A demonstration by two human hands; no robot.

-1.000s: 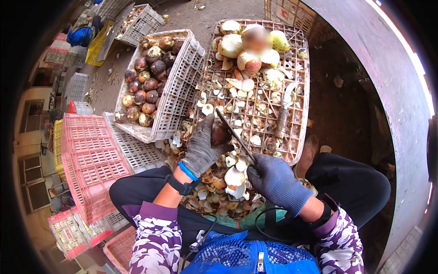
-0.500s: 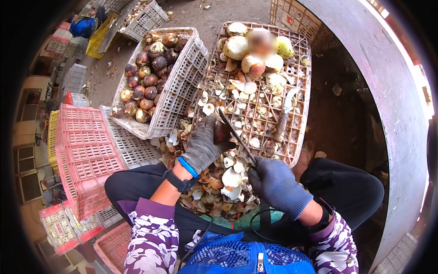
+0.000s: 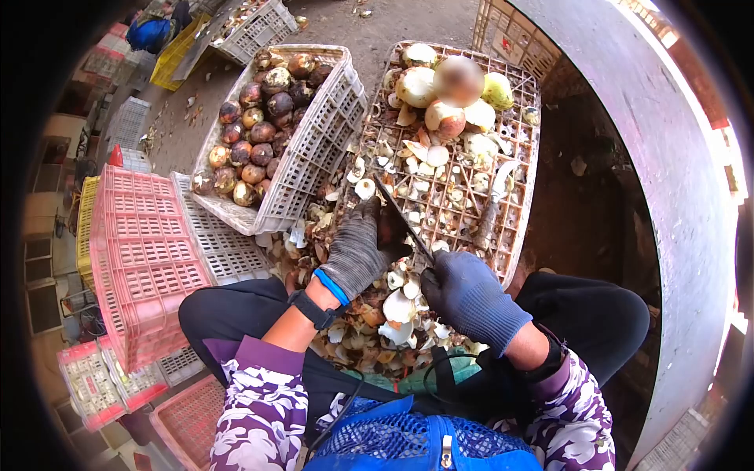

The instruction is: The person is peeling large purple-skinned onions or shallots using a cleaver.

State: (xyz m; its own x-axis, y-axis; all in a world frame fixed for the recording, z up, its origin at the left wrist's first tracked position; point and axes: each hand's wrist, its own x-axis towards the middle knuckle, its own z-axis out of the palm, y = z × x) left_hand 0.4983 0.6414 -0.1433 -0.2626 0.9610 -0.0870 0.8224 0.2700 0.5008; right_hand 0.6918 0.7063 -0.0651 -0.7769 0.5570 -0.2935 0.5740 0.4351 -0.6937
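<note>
My left hand (image 3: 357,250), in a grey glove, is wrapped round a dark brown onion-like bulb (image 3: 390,228), mostly hidden by the fingers and the blade. My right hand (image 3: 470,298), in a blue-grey glove, grips a knife (image 3: 403,218) whose dark blade slants up and left across the bulb. Both hands are over the near edge of an upturned, grimy crate (image 3: 517,228). Peeled and partly peeled bulbs (image 3: 416,86) sit at its far end. A second knife (image 3: 493,206) lies on its right side among white scraps.
A white crate (image 3: 302,177) of unpeeled bulbs stands at the left. Peelings (image 3: 369,337) are heaped between my knees. Pink crates (image 3: 149,259) are stacked further left, and a large grey panel (image 3: 667,157) curves along the right.
The camera view has shifted slightly. The knife blade has moved a little and stays against the bulb; both hands keep their grips.
</note>
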